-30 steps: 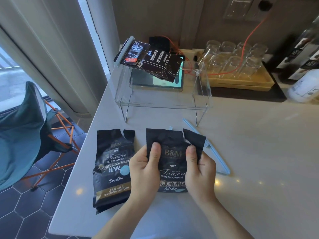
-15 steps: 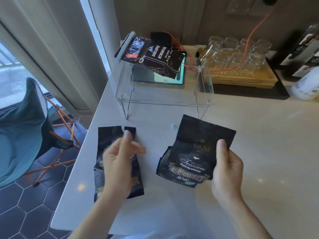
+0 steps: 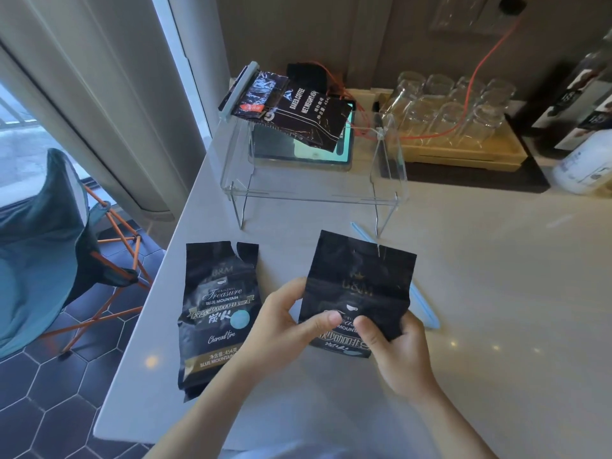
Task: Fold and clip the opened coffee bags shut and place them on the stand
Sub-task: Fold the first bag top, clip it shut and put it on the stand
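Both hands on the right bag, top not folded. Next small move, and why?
Probably fold the top edge of the held bag down. Both hands, left and right, pinch its middle, the top stands unfolded, and the blue clip lies just behind it.

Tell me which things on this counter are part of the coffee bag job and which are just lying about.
Part of the job: held coffee bag, left hand, right hand, second opened bag, blue clip, clear stand, clipped bag on it.

Lying about: glasses, their tray, white bottle, folding chair.
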